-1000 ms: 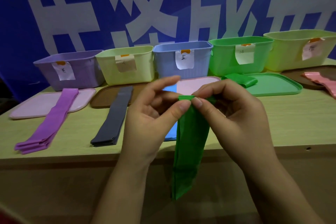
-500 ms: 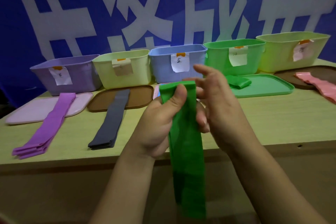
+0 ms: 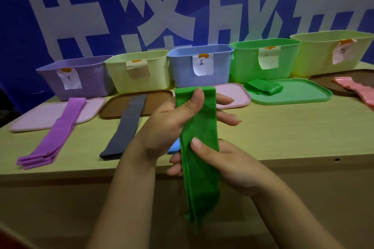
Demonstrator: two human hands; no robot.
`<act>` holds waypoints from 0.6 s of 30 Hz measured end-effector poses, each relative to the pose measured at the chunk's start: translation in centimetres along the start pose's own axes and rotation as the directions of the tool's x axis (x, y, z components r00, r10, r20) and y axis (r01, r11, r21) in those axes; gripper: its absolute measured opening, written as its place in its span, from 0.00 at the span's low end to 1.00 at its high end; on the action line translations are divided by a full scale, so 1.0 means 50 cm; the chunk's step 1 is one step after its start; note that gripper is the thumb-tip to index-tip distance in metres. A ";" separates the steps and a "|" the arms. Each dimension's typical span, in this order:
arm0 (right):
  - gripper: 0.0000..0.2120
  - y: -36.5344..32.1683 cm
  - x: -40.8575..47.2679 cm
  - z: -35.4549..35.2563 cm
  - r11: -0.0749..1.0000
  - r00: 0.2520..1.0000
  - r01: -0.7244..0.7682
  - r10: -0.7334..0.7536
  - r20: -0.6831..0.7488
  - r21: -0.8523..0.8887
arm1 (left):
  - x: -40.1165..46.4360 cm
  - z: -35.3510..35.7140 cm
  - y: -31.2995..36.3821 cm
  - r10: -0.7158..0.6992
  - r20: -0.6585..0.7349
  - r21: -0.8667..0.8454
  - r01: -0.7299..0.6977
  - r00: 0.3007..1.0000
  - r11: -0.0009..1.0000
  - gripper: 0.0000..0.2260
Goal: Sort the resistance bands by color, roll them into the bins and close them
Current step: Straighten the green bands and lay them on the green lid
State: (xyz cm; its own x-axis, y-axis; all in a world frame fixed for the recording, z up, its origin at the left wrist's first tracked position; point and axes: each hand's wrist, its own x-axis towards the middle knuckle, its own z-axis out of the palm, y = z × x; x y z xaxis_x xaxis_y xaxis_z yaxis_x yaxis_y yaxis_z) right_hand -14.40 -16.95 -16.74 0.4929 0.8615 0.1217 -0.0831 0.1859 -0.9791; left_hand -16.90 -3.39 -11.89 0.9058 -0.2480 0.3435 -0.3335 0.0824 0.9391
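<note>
Nearest, in front of the table edge: green band (image 3: 199, 168) hangs vertical, held by both hands, off the table. Right hand (image 3: 228, 166) lower, thumb on the front, fingers curled behind, gripping the band mid-length. Left hand (image 3: 174, 125) higher, thumb pinching the band's top end against the fingers, which stick out straight past it to the right. No roll visible in it yet, so rolling looks barely started.

On the table (image 3: 283, 137), sorting looks done: each color lies in its own pile. Purple bands (image 3: 52, 139) far left, lying partly on a pink lid (image 3: 36, 117). Dark grey bands (image 3: 125, 127) next, upper end on a brown lid (image 3: 157, 103). Blue band (image 3: 174, 147) mostly hidden behind the hands. Second pink lid (image 3: 232, 95) behind the hands. Folded green band (image 3: 263, 88) on the green lid (image 3: 303, 93). Pink bands (image 3: 356, 89) far right on another brown lid (image 3: 319, 79).

Far row, five open bins, each with a paper label: purple bin (image 3: 91, 81), pale yellow bin (image 3: 157, 73), blue bin (image 3: 182, 68), green bin (image 3: 249, 64), second yellow-green bin (image 3: 315, 58). Insides not visible from here, cannot tell if anything is in them. No lid fitted.

Left to do, by my read: roll all piles, drop them into the bins, close all five.
</note>
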 end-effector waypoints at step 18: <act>0.15 0.051 0.012 0.009 0.971 0.997 0.004 0.014 -0.072 0.239 | 0.023 -0.007 -0.030 -0.004 -0.005 -0.364 0.001 1.000 0.931 0.21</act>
State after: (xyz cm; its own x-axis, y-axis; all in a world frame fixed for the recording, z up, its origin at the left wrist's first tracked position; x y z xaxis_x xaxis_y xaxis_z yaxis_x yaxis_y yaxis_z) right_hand -14.69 -15.74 -19.11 0.5527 0.8278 0.0964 -0.2855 0.2967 -0.9113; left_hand -15.25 -3.45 -12.88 0.9083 -0.2435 0.3402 -0.2142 0.4279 0.8781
